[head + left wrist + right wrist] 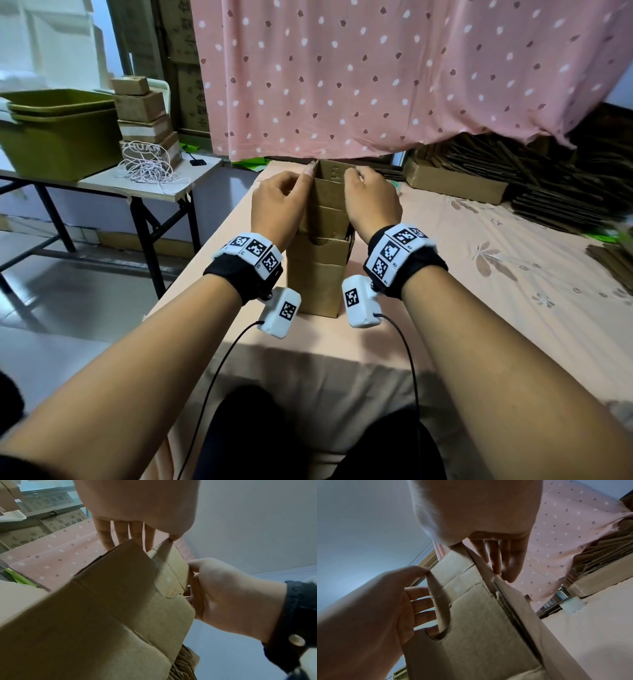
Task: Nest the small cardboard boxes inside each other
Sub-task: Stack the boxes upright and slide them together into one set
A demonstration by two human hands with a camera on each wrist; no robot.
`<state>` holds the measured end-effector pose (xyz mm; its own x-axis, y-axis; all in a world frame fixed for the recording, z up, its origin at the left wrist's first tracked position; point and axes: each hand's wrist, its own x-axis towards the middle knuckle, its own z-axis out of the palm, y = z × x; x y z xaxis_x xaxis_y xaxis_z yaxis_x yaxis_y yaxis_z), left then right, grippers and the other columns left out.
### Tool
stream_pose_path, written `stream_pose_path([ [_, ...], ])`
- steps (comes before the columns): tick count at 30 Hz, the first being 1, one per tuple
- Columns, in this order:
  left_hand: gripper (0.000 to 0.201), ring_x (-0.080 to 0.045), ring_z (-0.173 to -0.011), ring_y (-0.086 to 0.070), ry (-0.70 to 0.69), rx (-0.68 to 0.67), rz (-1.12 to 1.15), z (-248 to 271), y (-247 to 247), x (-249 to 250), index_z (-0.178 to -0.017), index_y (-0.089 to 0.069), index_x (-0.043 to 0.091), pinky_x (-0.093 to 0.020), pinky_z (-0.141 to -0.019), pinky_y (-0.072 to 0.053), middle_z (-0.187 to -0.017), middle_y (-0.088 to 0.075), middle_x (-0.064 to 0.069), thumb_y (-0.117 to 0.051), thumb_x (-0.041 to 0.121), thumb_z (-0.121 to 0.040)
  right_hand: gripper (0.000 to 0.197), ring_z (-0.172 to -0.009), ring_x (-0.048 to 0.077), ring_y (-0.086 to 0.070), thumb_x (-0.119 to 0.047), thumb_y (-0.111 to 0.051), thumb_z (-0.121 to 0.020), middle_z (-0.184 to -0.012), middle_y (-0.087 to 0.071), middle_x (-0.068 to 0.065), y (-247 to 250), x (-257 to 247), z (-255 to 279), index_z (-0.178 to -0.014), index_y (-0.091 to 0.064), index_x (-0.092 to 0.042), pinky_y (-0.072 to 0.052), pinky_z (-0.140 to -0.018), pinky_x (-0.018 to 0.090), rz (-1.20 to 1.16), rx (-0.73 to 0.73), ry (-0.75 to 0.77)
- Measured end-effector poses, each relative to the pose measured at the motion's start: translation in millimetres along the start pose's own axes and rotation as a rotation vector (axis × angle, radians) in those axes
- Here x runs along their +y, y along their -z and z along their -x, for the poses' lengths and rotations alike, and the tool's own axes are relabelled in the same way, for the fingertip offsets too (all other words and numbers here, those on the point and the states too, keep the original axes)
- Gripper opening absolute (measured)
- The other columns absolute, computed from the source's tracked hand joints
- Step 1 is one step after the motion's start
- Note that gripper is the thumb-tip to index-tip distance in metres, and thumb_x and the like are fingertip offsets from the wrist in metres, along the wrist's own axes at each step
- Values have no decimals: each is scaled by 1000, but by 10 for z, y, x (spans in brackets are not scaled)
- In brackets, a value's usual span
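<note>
An open brown cardboard box (317,277) stands upright on the pink-clothed table (479,274). A narrower cardboard box (329,195) sticks up out of its top, open end up. My left hand (279,202) holds the inner box's left wall, thumb on the near side and fingers (120,534) down the far side. My right hand (371,202) pinches its right wall the same way, fingers (496,555) behind the cardboard. The right wrist view shows the outer box (479,628) with a thumb notch. How deep the inner box sits is hidden.
A side table at left carries stacked green bins (58,133), a pile of small cardboard boxes (144,116) and a tangle of white cord (147,168). A pink dotted curtain (376,75) hangs behind. Flattened cardboard (513,171) is heaped at right.
</note>
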<state>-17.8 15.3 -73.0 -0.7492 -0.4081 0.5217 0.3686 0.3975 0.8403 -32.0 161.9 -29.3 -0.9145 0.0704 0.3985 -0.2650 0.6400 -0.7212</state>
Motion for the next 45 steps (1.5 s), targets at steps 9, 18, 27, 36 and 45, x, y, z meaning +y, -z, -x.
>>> stream_pose_path([
  [9, 36, 7, -76, -60, 93, -70, 58, -122, -70, 95, -78, -73, 31, -23, -77, -47, -71, -69, 25, -53, 47, -103, 41, -110, 25, -54, -41, -29, -104, -119, -64, 7, -38, 91, -98, -102, -62, -17, -39, -103, 40, -311, -70, -112],
  [18, 41, -13, -105, -67, 87, -154, 112, -78, -100, 48, -110, -76, 22, -36, -100, -50, -104, -76, 10, -48, 49, -99, 52, -143, 15, -37, -40, -30, -102, -156, -42, -5, -122, 132, 4, -149, -44, -22, -23, -118, 27, -385, -156, -77],
  [27, 70, -27, -134, -53, 1, -243, 23, -132, -136, 18, -137, -62, 9, -52, -118, -37, -143, -61, -11, -32, 50, -89, 55, -154, 9, -9, -33, -27, -108, -168, -12, -5, -196, 223, -72, -160, -20, -19, -7, -125, 30, -300, -205, 19],
  [36, 39, 3, -102, -57, -50, -393, -160, -119, -79, -150, -131, -60, 25, -2, -87, -38, -121, -65, 7, -36, 15, -102, 54, -153, 11, -15, -33, -26, -108, -167, -18, -5, -241, 332, -53, -160, -21, -20, -11, -125, 36, -241, -273, 27],
  [45, 50, -17, -122, -56, 5, -448, -112, -103, -21, -162, -132, -61, 34, -44, -112, -41, -134, -64, 5, -32, 34, -90, 54, -153, 13, -15, -29, -26, -107, -167, -19, -4, -267, 337, -67, -160, -23, -20, -12, -125, 36, -208, -285, 4],
])
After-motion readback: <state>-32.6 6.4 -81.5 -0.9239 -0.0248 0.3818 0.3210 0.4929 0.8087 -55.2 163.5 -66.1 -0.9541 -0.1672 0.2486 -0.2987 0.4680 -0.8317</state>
